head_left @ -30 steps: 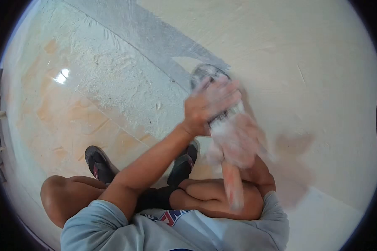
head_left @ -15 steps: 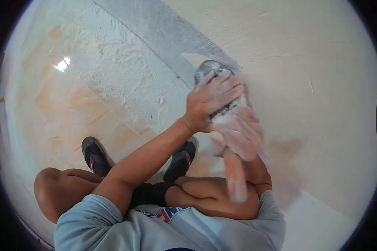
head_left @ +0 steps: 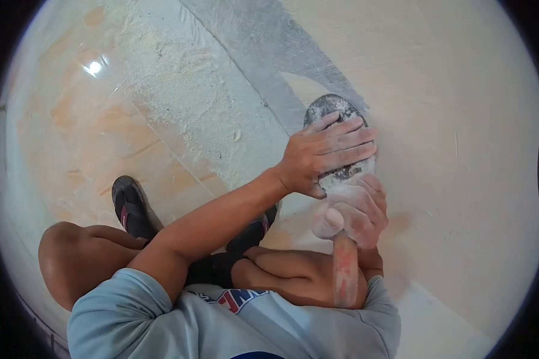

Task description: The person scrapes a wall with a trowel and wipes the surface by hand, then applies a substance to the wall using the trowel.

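A dark oval-ended tool head, smeared with white powder, rests against the pale surface right of centre. My left hand lies flat on top of it, fingers stretched across. Below, my right hand, coated in white dust, is wrapped round the tool's handle, whose worn orange-red end sticks out toward my thigh. The underside of the tool is hidden.
White powder and crumbs cover a strip left of the tool. A grey band runs diagonally beside the cream surface. My dark shoes stand on the orange-stained floor.
Both hands and the tool have shifted right and slightly down in view. The left fingers now lie straighter across the tool head. The view itself has shifted a little.
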Demonstrator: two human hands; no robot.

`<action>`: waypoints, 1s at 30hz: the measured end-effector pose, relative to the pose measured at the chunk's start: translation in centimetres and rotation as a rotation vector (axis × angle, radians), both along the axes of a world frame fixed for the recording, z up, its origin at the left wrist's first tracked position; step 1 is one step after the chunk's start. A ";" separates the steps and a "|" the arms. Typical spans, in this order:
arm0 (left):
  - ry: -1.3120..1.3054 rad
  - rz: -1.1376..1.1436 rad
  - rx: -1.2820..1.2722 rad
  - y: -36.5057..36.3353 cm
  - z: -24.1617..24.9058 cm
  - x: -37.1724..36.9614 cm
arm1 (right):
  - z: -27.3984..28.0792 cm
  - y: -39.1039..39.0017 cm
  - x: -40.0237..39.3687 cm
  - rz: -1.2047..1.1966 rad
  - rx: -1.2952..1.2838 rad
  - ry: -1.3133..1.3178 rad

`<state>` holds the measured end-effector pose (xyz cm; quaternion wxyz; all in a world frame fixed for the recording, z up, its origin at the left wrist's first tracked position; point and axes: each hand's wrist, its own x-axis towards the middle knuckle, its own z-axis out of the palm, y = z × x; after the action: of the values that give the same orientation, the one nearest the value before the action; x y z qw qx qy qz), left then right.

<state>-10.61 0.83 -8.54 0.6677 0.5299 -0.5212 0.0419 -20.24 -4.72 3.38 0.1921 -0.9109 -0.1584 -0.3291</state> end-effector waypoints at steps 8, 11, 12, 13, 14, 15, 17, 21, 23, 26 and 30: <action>0.045 0.124 0.023 -0.4 -2.6 1.5 | -3.2 -0.8 2.5 0.057 0.064 0.021; 0.008 0.051 -0.009 -0.3 -0.8 0.5 | -0.9 -0.3 1.2 0.027 0.039 -0.047; 0.025 0.041 -0.013 -0.2 -0.6 0.5 | -0.8 -0.1 1.4 0.036 0.037 -0.050; 0.042 0.028 -0.017 -0.2 -0.7 0.6 | -0.7 0.2 1.5 0.021 0.002 -0.022; 0.050 0.029 -0.039 -0.2 -1.2 0.8 | -0.8 0.4 1.7 0.004 -0.033 0.008; 0.073 0.055 -0.026 -0.6 -2.2 1.2 | -1.6 0.1 3.6 0.075 -0.057 -0.103; 0.114 0.139 0.042 -0.6 -3.6 2.0 | -4.2 -0.6 4.5 -0.021 0.006 -0.051; 0.085 0.074 0.019 -0.4 -3.6 1.6 | -3.0 -0.3 4.0 0.044 0.011 -0.093; 0.035 0.028 -0.017 -0.2 -1.5 1.0 | -1.4 0.1 2.3 0.005 0.022 -0.042; 0.040 0.041 -0.057 -0.8 -2.7 0.9 | -2.3 -0.4 2.0 0.010 -0.061 -0.021; 0.172 0.178 0.001 -1.1 -5.0 1.9 | -5.1 -1.0 4.3 0.046 0.004 -0.051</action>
<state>-8.74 -0.26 -13.52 0.7032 0.5761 -0.4130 0.0553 -15.99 -5.72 -1.71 0.1971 -0.8980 -0.1835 -0.3481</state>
